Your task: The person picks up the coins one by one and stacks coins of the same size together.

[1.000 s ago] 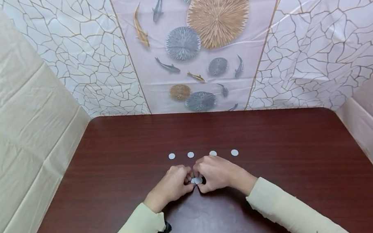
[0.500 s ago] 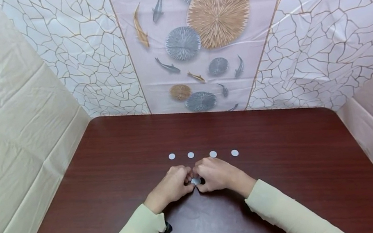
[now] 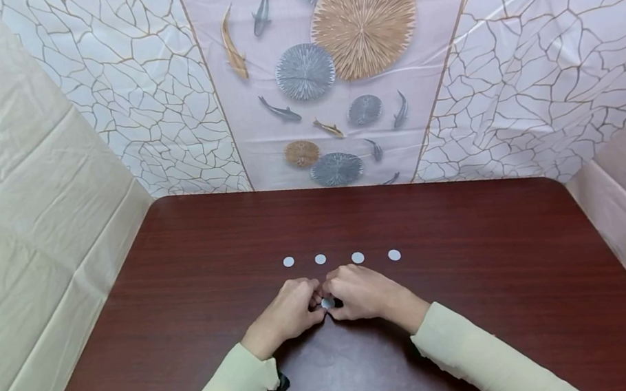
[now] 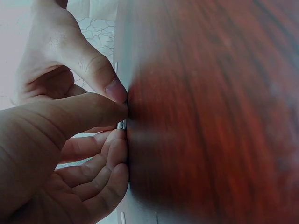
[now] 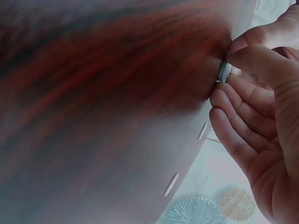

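Both hands meet low over the brown table. In the head view the left hand (image 3: 287, 310) and the right hand (image 3: 363, 293) curl their fingers and thumbs round a small pale disc stack (image 3: 328, 302) between them. From the right wrist, the stack (image 5: 224, 72) shows a silvery, layered edge, flat on the table at the fingertips. The left wrist view shows only a sliver of the stack (image 4: 122, 124); the left thumb covers most of it. How many discs it contains I cannot tell. The thumbs touch or nearly touch on the near side.
Beyond the hands, several white discs lie flat in a spaced row, from the leftmost disc (image 3: 289, 262) to the rightmost disc (image 3: 395, 255). The brown table (image 3: 500, 330) reaches a patterned cloth backdrop (image 3: 328, 102), with plain cloth at both sides.
The discs between the hands were spread and overlapping; now they line up as a single round outline. The right hand has shifted slightly left. The row of discs stays put.
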Action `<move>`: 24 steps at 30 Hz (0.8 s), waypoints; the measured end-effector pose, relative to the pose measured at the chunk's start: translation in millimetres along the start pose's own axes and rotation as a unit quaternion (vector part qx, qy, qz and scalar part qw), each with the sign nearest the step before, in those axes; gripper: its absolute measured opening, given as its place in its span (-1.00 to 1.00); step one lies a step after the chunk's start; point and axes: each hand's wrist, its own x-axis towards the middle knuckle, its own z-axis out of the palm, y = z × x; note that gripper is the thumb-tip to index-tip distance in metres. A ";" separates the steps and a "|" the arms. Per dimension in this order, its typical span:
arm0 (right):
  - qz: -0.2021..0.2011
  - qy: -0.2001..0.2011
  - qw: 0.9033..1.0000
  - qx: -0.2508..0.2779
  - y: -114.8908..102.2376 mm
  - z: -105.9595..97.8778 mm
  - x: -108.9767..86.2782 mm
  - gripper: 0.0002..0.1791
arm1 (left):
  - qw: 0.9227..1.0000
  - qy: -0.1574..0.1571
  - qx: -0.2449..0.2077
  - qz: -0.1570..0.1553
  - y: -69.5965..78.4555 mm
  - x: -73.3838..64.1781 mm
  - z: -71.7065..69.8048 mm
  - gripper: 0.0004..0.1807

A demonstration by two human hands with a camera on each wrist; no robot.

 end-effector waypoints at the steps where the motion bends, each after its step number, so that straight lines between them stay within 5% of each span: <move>1: 0.000 0.000 1.000 0.001 0.2 -0.3 -0.2 -0.87 | 1.000 0.001 0.001 0.001 0.2 -0.1 -0.1 -0.87; 24: 0.019 -0.027 0.997 0.075 2.3 -6.0 -2.8 -0.92 | 1.000 0.003 -0.003 -0.009 -0.5 -0.6 1.4 -0.87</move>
